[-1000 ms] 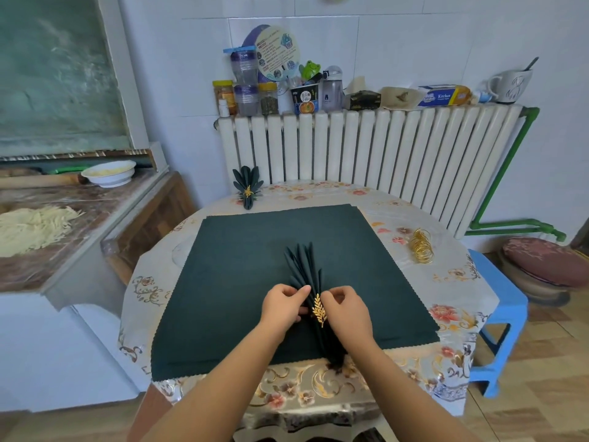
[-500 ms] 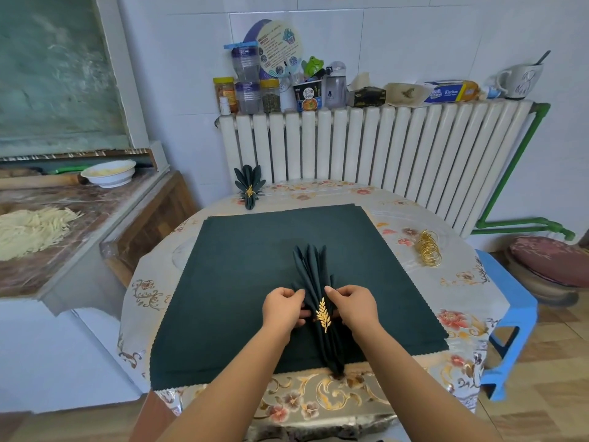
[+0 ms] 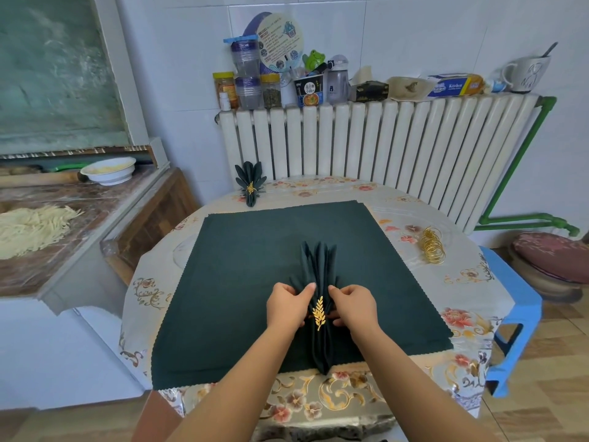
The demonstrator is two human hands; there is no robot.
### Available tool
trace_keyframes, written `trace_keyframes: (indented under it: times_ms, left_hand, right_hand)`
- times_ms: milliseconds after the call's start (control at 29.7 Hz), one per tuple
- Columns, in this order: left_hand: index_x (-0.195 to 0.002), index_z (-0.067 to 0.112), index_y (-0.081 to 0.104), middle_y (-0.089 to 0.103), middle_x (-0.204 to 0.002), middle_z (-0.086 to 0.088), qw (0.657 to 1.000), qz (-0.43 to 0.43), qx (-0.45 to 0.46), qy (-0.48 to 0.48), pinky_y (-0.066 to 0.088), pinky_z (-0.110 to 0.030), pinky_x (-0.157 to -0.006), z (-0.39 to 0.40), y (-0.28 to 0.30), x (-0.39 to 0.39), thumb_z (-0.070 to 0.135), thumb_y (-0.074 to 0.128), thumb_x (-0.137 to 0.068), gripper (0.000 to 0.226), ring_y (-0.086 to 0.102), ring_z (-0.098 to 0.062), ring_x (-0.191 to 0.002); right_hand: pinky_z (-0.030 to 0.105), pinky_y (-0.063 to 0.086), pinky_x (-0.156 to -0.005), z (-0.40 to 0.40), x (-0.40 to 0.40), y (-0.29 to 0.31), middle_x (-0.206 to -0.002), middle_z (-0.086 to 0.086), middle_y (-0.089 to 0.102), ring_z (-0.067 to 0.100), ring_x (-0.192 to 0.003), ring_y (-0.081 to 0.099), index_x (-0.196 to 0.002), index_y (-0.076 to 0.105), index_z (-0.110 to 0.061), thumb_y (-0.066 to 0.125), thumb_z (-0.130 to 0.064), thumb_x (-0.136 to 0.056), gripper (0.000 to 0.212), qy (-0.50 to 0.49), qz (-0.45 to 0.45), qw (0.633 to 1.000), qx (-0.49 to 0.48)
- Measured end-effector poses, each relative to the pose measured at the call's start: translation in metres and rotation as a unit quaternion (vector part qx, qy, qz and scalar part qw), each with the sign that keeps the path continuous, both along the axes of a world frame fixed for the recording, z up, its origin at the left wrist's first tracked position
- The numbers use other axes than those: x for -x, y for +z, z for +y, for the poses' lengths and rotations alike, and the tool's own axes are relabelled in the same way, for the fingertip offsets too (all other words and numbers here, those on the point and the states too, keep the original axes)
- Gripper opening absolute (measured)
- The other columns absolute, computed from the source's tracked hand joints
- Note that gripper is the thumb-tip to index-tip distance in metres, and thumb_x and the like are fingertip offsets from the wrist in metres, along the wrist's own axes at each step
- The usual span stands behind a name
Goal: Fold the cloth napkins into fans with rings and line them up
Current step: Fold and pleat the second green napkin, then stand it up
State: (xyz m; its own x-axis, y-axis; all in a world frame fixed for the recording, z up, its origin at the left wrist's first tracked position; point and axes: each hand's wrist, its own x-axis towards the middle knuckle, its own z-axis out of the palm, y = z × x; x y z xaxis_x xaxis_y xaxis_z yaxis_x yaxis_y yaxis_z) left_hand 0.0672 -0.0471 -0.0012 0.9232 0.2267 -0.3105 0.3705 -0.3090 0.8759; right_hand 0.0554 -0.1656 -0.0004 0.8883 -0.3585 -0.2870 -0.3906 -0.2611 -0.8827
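On the surface (image 3: 414, 212), a pleated napkin (image 3: 318, 266) is pinched beside its gold ring (image 3: 318, 312) by the left hand (image 3: 287, 306) and right hand (image 3: 353, 306). Soft, light cloth; pleats are judged best held at the ring.

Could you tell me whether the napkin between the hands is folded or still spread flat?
Folded: the napkin is pleated, cinched by a gold leaf ring, with pleats only starting to fan above it.

Pleated napkin (image 3: 318, 275) on flat cloth (image 3: 242, 282); rings (image 3: 432, 245) right.

White tiled wall (image 3: 414, 33), ribbed radiator (image 3: 382, 138) (cluttered top), blue stool (image 3: 519, 317)
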Motion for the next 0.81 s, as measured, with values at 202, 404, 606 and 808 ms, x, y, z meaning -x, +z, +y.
trace_keyframes:
  times_ms: [202, 404, 606, 808]
  left_hand:
    - [-0.093, 0.004, 0.053, 0.061, -0.096, -0.013, 0.986, 0.055, 0.144, 0.066, 0.053, -0.027, -0.047, 0.009, -0.006, -0.007, 0.013, 0.058, -0.093, 0.010, 0.066, -0.024, -0.075]
    - [-0.109, -0.002, 0.057, 0.067, -0.101, -0.015, 0.983, 0.064, 0.165, 0.037, 0.053, -0.026, -0.049, 0.015, 0.000, 0.001, 0.021, 0.062, -0.093, 0.029, 0.069, -0.024, -0.079]
    - [-0.084, 0.006, 0.059, 0.067, -0.086, -0.012, 0.996, 0.052, 0.055, -0.056, 0.060, -0.036, -0.067, 0.016, 0.006, 0.009, 0.027, 0.064, -0.091, 0.024, 0.069, -0.024, -0.075]
    - [-0.095, 0.001, 0.059, 0.066, -0.088, -0.013, 0.989, 0.050, 0.134, -0.022, 0.057, -0.029, -0.056, 0.011, 0.014, -0.006, 0.020, 0.060, -0.094, 0.019, 0.067, -0.022, -0.074]
  right_hand:
    - [0.032, 0.055, -0.061, -0.001, 0.001, 0.000, -0.062, 0.005, 0.063, 0.024, -0.061, 0.069, -0.065, 0.050, -0.010, 0.052, -0.025, -0.095, 0.033, -0.011, 0.003, 1.000, -0.019]
    - [0.034, 0.057, -0.069, 0.000, 0.005, 0.000, -0.074, 0.004, 0.065, 0.021, -0.065, 0.068, -0.085, 0.060, -0.009, 0.053, -0.031, -0.095, 0.025, -0.007, 0.010, 1.000, -0.020]
    - [0.042, 0.057, -0.074, 0.001, 0.007, 0.000, -0.077, 0.010, 0.071, 0.026, -0.076, 0.069, -0.082, 0.070, -0.001, 0.058, -0.036, -0.089, 0.038, 0.035, 0.026, 0.998, 0.045]
    - [0.042, 0.056, -0.073, 0.000, -0.013, 0.005, -0.074, 0.009, 0.071, 0.028, -0.076, 0.069, -0.077, 0.071, -0.004, 0.058, -0.038, -0.089, 0.039, 0.003, 0.002, 1.000, 0.025]
